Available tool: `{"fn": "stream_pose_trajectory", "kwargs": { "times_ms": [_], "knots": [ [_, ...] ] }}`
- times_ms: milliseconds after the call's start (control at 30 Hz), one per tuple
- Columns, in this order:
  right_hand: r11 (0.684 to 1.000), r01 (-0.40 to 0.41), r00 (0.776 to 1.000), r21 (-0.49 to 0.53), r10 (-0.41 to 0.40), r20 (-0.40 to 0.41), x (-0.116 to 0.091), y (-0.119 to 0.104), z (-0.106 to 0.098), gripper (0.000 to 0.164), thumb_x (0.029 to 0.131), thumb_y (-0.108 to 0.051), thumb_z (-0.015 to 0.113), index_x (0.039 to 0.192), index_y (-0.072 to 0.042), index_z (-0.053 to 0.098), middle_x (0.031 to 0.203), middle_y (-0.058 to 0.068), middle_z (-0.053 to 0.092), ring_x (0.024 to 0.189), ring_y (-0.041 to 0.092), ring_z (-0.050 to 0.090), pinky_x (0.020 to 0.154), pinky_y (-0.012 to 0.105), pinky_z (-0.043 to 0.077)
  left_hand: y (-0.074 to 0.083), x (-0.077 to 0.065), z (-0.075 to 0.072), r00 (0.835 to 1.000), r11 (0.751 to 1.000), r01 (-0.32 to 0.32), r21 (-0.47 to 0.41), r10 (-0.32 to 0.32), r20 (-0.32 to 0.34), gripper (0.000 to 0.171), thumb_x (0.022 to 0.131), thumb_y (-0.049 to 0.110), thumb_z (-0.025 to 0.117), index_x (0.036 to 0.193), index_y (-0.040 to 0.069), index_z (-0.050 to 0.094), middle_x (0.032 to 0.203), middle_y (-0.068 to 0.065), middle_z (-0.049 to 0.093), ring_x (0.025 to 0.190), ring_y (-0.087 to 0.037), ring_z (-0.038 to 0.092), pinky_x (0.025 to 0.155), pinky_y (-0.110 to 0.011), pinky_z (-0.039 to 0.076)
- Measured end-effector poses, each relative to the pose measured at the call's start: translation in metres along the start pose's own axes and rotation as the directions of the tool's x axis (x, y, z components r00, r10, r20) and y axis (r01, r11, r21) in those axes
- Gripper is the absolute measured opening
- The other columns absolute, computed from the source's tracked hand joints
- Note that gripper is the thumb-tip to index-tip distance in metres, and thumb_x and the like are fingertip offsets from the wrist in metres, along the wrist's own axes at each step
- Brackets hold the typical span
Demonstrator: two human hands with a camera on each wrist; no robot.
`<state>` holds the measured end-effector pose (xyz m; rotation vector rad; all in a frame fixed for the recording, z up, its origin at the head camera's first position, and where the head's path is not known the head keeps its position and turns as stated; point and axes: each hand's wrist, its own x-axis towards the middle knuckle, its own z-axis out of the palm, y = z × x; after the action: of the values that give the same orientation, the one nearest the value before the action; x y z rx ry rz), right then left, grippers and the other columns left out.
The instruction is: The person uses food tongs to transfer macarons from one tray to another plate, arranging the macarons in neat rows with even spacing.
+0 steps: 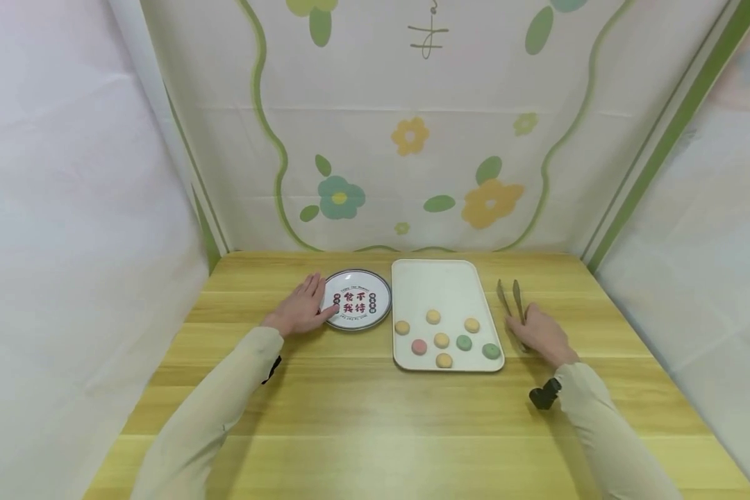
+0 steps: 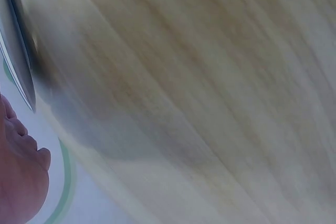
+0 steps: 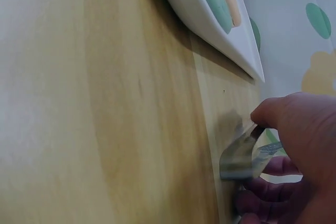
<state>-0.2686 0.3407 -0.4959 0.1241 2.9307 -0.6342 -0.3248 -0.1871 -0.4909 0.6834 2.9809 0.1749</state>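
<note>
Splayed metal tongs (image 1: 519,300) lie right of the blue-rimmed white plate (image 1: 354,278).

We are wearing plain, pale cream long sleeves; the left sleeve (image 1: 206,417) and the right sleeve (image 1: 609,430) are both fitting loosely and creasing softly along the forearms. Their cuffs (image 1: 266,340) are ending near the wrists, leaving our left hand (image 1: 301,305) and right hand (image 1: 542,333) bare. On the right wrist we are wearing a black, blocky device (image 1: 545,394); beside the left cuff a smaller black piece (image 1: 271,370) is showing, mostly hidden.
</note>
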Motion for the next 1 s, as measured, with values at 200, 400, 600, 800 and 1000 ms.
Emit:
{"fn": "stream_pose_trajectory", "kwargs": {
  "times_ms": [200, 400, 600, 800, 1000],
  "knots": [
    [1.000, -0.001, 1.000, 0.003, 0.001, 0.005, 0.001, -0.001, -0.001, 0.042, 0.093, -0.038, 0.046, 0.102, 0.003, 0.045, 0.080, 0.015, 0.057, 0.063, 0.024, 0.054, 0.048, 0.032, 0.043, 0.001, -0.001, -0.002, 1.000, 1.000, 0.001, 0.027, -0.001, 0.015, 0.090, 0.100, 0.061, 0.031, 0.153, -0.009, 0.010, 0.163, -0.027, 0.007, 0.153, -0.039, 0.006, 0.125, -0.047, 0.013],
    [1.000, -0.022, 1.000, 0.003, 0.022, -0.012, 0.001, 0.001, -0.001, 0.039, 0.091, -0.037, 0.047, 0.099, 0.001, 0.046, 0.079, 0.014, 0.056, 0.064, 0.024, 0.053, 0.048, 0.032, 0.042, 0.002, -0.004, -0.002, 1.000, 0.999, -0.009, 0.039, 0.008, 0.026, 0.091, 0.100, 0.061, 0.034, 0.153, -0.009, 0.011, 0.162, -0.027, 0.007, 0.152, -0.039, 0.009, 0.125, -0.047, 0.015],
    [0.999, -0.032, 0.999, 0.034, 0.032, -0.016, 0.000, 0.002, -0.002, 0.041, 0.089, -0.036, 0.047, 0.100, 0.004, 0.046, 0.077, 0.014, 0.056, 0.061, 0.024, 0.053, 0.048, 0.032, 0.044, 0.001, -0.002, 0.002, 0.998, 0.999, -0.017, 0.038, 0.015, 0.058, 0.094, 0.099, 0.064, 0.032, 0.154, -0.008, 0.008, 0.163, -0.027, 0.006, 0.153, -0.038, 0.007, 0.126, -0.045, 0.013],
    [0.996, -0.049, 0.999, 0.073, 0.049, -0.006, -0.005, 0.001, -0.005, 0.044, 0.091, -0.035, 0.044, 0.105, 0.006, 0.044, 0.080, 0.016, 0.055, 0.062, 0.024, 0.052, 0.047, 0.032, 0.044, -0.001, -0.001, 0.005, 0.998, 1.000, -0.004, 0.026, 0.002, 0.070, 0.096, 0.098, 0.067, 0.031, 0.154, -0.007, 0.008, 0.163, -0.026, 0.004, 0.153, -0.038, 0.007, 0.126, -0.045, 0.013],
    [0.998, -0.054, 0.999, 0.042, 0.054, -0.004, -0.009, 0.000, -0.009, 0.046, 0.095, -0.034, 0.040, 0.113, 0.008, 0.039, 0.086, 0.022, 0.056, 0.066, 0.028, 0.053, 0.049, 0.034, 0.044, -0.001, -0.002, 0.004, 0.998, 1.000, -0.009, 0.009, 0.009, 0.063, 0.096, 0.097, 0.067, 0.033, 0.154, -0.008, 0.010, 0.163, -0.026, 0.006, 0.153, -0.039, 0.008, 0.125, -0.046, 0.015]
  ]
}}
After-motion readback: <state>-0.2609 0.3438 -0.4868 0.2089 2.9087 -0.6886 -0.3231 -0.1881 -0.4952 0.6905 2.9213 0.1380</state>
